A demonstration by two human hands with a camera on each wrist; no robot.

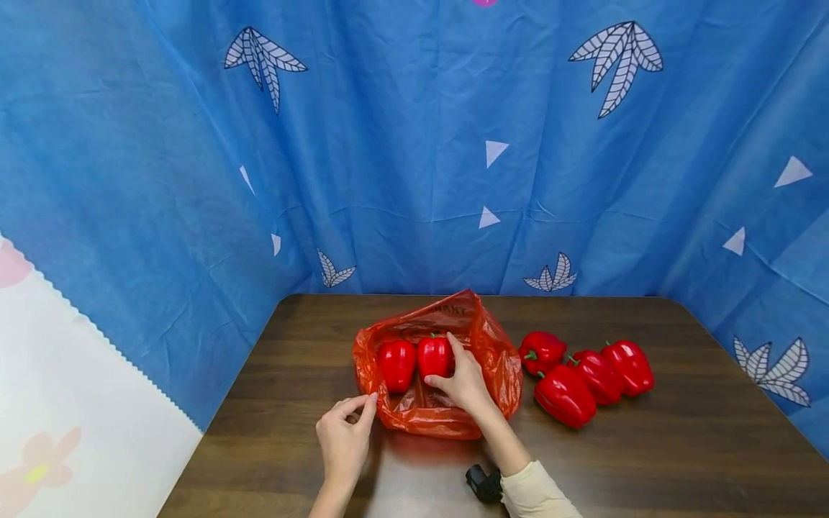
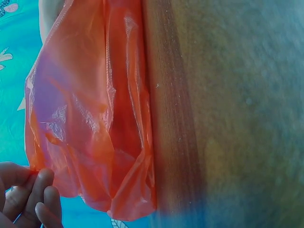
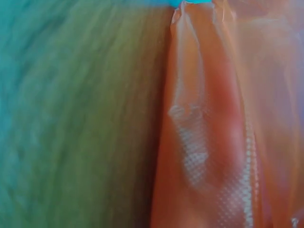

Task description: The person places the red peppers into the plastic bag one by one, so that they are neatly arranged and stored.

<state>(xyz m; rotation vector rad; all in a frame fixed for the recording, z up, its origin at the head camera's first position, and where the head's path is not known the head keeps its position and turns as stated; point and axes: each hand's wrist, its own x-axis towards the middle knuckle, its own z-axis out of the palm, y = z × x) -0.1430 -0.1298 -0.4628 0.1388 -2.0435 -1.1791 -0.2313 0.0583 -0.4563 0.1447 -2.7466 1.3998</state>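
Note:
A red plastic bag (image 1: 427, 424) lies with its mouth spread on the wooden table; two red bell peppers are inside, one at the left (image 1: 396, 365) and one beside it (image 1: 434, 355). My left hand (image 1: 345, 439) pinches the bag's rim at its near left corner. In the left wrist view, the thumb and fingertips of that hand (image 2: 35, 199) grip the gathered edge of the bag (image 2: 85, 142). Reaching into the bag, my right hand (image 1: 465, 381) has thumb and fingers around the second pepper. The right wrist view shows only the bag's side (image 3: 204, 118), hiding that hand.
Several more red peppers (image 1: 594, 377) lie grouped on the table (image 1: 699, 446) to the right of the bag. A small black object (image 1: 483, 483) sits at the front, partly behind the right sleeve. A blue patterned curtain (image 1: 414, 144) hangs behind the table.

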